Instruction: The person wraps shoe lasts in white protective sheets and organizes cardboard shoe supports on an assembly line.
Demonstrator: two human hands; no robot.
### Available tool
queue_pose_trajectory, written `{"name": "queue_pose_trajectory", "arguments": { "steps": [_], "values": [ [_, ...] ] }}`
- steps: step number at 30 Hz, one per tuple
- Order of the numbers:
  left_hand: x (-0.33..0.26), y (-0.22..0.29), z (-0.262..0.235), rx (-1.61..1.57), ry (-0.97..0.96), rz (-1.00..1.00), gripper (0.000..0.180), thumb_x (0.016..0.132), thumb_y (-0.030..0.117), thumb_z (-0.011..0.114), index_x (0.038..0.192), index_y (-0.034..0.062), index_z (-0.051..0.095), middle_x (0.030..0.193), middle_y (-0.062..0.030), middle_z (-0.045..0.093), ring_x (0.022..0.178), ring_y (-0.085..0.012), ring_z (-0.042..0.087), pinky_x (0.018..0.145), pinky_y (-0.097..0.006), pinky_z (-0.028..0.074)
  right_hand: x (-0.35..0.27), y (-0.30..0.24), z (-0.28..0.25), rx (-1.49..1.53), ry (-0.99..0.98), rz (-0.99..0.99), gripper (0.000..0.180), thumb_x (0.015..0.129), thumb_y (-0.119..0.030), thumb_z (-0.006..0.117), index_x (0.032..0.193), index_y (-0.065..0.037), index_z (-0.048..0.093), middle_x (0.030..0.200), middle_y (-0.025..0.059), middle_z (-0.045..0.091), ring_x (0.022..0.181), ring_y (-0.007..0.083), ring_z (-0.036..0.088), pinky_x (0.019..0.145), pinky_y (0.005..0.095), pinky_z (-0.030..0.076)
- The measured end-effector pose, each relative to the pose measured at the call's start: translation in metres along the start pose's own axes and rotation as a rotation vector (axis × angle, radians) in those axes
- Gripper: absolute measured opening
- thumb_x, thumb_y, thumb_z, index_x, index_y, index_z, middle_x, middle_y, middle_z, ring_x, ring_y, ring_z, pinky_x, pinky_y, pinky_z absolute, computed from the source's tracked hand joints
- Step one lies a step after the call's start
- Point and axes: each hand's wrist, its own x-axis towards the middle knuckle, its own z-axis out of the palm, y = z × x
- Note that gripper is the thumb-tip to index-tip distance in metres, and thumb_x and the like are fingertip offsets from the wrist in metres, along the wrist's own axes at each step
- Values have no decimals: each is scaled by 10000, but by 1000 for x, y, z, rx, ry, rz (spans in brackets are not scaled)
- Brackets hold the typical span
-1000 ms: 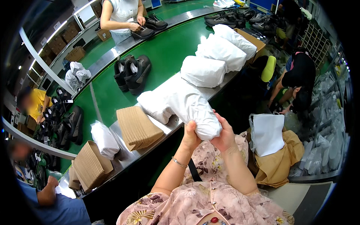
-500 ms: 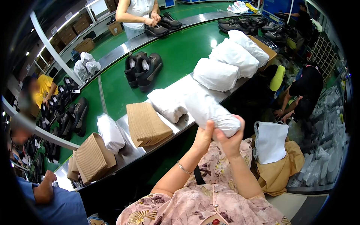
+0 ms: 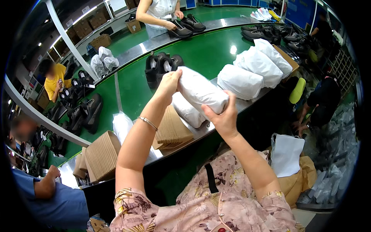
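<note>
Between my two hands I hold a bundle wrapped in white paper, tilted and raised above the edge of the bench. My left hand grips its far left end. At the near right end, my right hand closes round it, thumb on the near side. What lies inside the paper is hidden. Just below is another white wrapped bundle lying on the metal ledge. Behind my left hand stands a pair of dark shoes on the green belt, partly covered by that hand.
More white wrapped bundles stand in a row to the right. Folded brown cardboard pieces and a second cardboard stack lie along the ledge at left. Across the belt a person handles dark shoes; other people work at both sides.
The bundle has moved up and away from me, over the ledge. My left hand has shifted from its near end to its far left end; my right hand stays on the near end.
</note>
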Motion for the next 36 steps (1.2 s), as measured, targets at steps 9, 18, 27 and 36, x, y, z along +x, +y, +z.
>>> {"name": "queue_pose_trajectory", "arguments": {
  "steps": [9,18,27,36],
  "values": [
    [70,-73,-48,851,-281,-219,420,867,295,507,1004,-88,613,1001,-153,621,931,-250,563,832,-377,427,-42,52,52,-202,-150,235,654,693,-288,758,1116,38,381,968,237,525,870,383,557,757,419,461],
    [78,-92,-45,1068,-350,-168,577,877,438,481,1015,-111,596,1041,-266,608,1003,-368,576,858,-395,419,-72,71,65,-383,-98,164,682,691,-293,759,1136,21,347,1009,240,491,905,389,529,775,427,439],
    [13,19,-56,912,355,403,466,889,414,487,918,-37,599,968,-222,613,899,-368,591,786,-421,461,-58,43,40,-480,-42,53,583,715,-205,702,1156,53,422,1123,240,486,1030,385,498,873,436,410],
    [-59,-119,-96,148,594,91,266,889,195,562,908,-67,603,778,-68,617,679,-119,551,607,-250,448,-49,-14,127,-267,-554,-272,337,850,-154,511,1166,-38,512,1293,176,447,1241,338,389,966,502,330]
  ]
}}
